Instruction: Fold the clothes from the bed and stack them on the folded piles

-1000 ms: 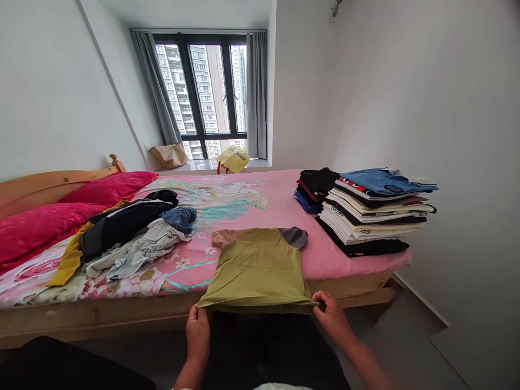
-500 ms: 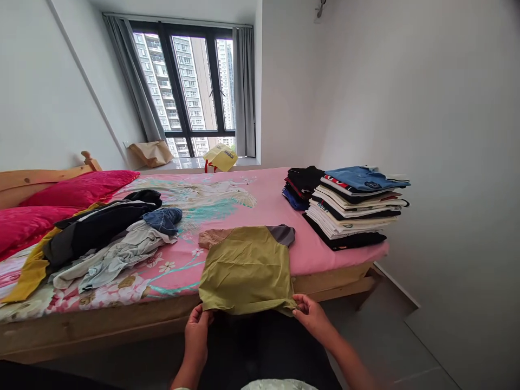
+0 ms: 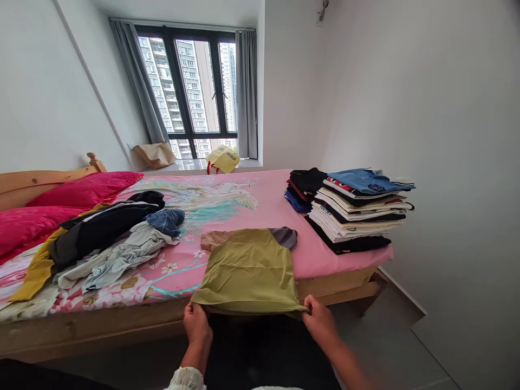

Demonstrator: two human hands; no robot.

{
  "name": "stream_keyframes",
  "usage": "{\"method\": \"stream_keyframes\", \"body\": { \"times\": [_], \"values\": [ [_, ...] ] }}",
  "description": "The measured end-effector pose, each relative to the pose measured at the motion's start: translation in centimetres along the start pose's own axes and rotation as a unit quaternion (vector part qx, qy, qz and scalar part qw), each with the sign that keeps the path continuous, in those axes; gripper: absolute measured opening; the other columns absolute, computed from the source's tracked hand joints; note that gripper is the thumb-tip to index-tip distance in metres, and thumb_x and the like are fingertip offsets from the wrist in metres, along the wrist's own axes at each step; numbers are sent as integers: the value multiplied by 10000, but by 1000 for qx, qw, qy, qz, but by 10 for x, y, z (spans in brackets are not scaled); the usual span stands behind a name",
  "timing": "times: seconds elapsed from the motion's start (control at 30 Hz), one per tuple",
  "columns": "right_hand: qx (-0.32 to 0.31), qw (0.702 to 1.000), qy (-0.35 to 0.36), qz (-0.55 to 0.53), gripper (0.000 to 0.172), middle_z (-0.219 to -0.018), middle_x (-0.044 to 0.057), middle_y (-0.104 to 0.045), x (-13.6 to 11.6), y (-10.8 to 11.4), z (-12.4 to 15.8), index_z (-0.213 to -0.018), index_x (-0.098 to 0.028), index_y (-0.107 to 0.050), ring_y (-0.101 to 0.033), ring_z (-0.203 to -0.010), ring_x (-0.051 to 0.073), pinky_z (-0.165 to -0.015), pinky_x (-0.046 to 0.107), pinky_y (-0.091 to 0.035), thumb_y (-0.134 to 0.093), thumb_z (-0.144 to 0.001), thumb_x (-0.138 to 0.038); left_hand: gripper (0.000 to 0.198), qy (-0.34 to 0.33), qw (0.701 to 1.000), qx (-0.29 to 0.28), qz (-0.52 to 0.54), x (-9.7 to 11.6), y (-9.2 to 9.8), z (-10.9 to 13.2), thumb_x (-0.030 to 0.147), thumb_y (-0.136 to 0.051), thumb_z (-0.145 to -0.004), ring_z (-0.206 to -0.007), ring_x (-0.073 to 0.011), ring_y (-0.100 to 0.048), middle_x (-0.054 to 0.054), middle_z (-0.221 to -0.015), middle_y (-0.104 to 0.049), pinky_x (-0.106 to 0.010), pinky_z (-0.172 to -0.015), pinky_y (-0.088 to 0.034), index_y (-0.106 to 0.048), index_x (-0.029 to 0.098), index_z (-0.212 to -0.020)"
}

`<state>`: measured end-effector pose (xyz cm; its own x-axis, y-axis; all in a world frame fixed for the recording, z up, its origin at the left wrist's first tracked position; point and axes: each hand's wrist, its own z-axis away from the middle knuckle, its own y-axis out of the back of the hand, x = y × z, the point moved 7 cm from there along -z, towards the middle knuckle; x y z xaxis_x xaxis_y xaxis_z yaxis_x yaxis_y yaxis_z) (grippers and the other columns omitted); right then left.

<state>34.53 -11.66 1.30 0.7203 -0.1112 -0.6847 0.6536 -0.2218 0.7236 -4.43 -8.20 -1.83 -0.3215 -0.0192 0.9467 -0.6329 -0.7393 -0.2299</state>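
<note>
An olive-green T-shirt (image 3: 249, 271) lies spread on the near edge of the bed, one sleeve brownish-pink and the other dark grey. Its hem hangs past the bed edge toward me. My left hand (image 3: 196, 323) pinches the left corner of the hem. At the right corner, my right hand (image 3: 319, 319) grips the cloth between thumb and fingers. The hem is stretched taut between the two hands, and the sleeves rest flat on the pink bedsheet (image 3: 272, 203).
A tall stack of folded clothes (image 3: 361, 211) stands at the bed's right end, beside a smaller dark pile (image 3: 304, 187). Loose crumpled clothes (image 3: 117, 233) lie on the left near red pillows (image 3: 93, 189). A yellow bag (image 3: 223, 158) and a brown paper bag (image 3: 155, 155) sit by the window.
Both hands have moved apart, drawing the T-shirt's hem wider and tighter. The left hand went slightly left, the right hand slightly right. The view has shifted a little.
</note>
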Motion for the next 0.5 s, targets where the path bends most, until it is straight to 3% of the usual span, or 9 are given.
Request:
{"method": "stream_keyframes", "body": {
  "times": [0.1,0.2,0.3,0.37,0.43,0.5],
  "values": [
    [69,997,-12,-34,94,-498,-64,-432,0,24,-4,-663,-248,-390,-392,-474,143,-506,253,-238,-443,-628,-179,367,5,999,-42,2,14,-2,8,490,-671,-632,-569,-135,-570,34,-642,-583,-276,-576,-491,-559,199,-825],
    [101,991,-24,-86,108,-570,-45,-541,-2,52,-9,-768,-257,-461,-460,-479,162,-507,263,-309,-424,-667,-251,416,26,987,-158,-5,27,-8,22,446,-757,-558,-639,-152,-605,3,-720,-648,-274,-621,-502,-599,192,-848],
    [104,987,-14,-119,257,-755,3,-656,-8,79,-12,-911,-254,-542,-575,-593,195,-581,289,-413,-392,-713,-318,415,3,965,-254,-65,42,-5,32,366,-793,-493,-672,-173,-617,-14,-740,-672,-280,-654,-507,-632,186,-830],
    [112,988,-10,-109,333,-840,26,-678,-10,96,-11,-961,-251,-581,-619,-688,218,-632,308,-449,-365,-720,-329,351,-62,962,-229,-135,59,13,29,328,-775,-438,-637,-183,-602,-9,-675,-659,-274,-608,-497,-647,191,-735],
    [119,988,-9,-95,373,-853,35,-689,-9,110,-6,-986,-255,-615,-634,-718,229,-633,313,-467,-373,-718,-349,300,-124,959,-160,-199,81,39,24,333,-734,-406,-647,-212,-607,-9,-660,-662,-285,-575,-493,-654,216,-670],
    [136,986,-1,-100,386,-854,39,-701,-8,123,2,-983,-263,-647,-647,-740,229,-631,303,-487,-397,-707,-366,327,-145,947,-141,-249,100,60,26,381,-704,-431,-748,-265,-640,-16,-754,-703,-329,-619,-519,-692,262,-736]
  ]
}}
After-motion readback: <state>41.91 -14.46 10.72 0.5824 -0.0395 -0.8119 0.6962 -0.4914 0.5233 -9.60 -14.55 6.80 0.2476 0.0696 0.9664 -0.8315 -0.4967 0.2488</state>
